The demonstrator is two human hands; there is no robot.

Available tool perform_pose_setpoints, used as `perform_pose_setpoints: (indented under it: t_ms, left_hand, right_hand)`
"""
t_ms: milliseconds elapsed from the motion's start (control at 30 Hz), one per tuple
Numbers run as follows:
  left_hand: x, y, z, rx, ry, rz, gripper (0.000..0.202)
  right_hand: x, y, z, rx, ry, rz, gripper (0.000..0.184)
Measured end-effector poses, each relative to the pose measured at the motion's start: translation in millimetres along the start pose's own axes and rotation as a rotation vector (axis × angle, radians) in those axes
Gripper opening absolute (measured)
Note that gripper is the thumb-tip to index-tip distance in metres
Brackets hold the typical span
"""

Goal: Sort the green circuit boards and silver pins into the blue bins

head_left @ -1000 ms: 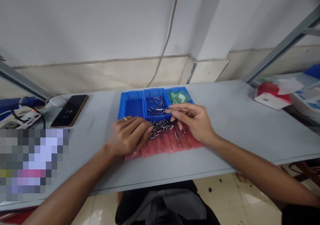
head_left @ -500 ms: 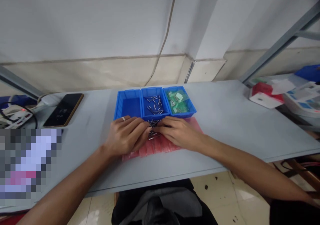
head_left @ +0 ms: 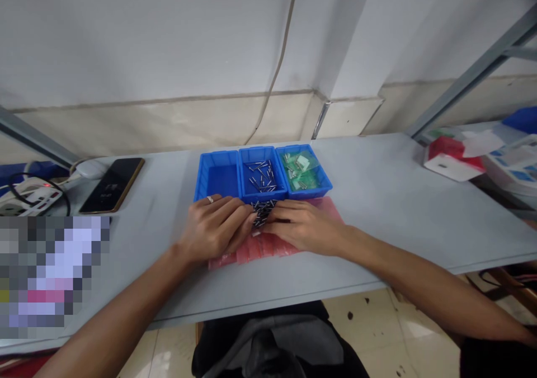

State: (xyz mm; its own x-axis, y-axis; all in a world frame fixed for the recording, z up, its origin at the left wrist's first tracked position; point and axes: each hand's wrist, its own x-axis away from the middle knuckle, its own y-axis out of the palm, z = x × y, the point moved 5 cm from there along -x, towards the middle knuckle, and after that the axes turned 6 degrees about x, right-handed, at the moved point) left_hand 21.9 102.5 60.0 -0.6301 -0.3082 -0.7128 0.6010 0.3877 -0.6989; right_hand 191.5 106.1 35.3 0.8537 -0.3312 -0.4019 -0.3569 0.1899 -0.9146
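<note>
Between my two hands lies a heap of small dark and silvery metal pins [head_left: 263,213], just in front of the blue bins. My left hand [head_left: 220,224] has its fingers curled at the heap's left side; whatever they hold is hidden. From the right, my right hand [head_left: 300,226] has its bent fingertips in among the pins and closed on some of them. Pink plastic bags [head_left: 268,246] lie flat beneath both hands. More pins sit loosely in the middle blue bin [head_left: 242,171].
The left blue bin [head_left: 205,171] shows its bare floor; the right blue bin [head_left: 325,185] holds green-tinted bags with small parts. A phone [head_left: 112,185] and a power strip [head_left: 44,196] are at the left. A red and white box [head_left: 451,162] stands at the right.
The right fingers have shifted slightly right, and more of the pin heap shows between the hands. The left hand stays nearly in place; the whole view has moved slightly.
</note>
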Motion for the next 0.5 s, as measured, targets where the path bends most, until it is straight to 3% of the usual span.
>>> perform_pose_setpoints:
  t_ms: [300, 500]
  left_hand:
    - [-2, 2.3, 1, 0.005, 0.006, -0.018, 0.003]
    - [-2, 2.6, 4, -0.013, 0.048, -0.020, 0.017]
  right_hand:
    - [3, -6, 8, -0.030, 0.080, 0.158, 0.024]
    - [1, -24, 15, -0.282, 0.253, 0.348, 0.017]
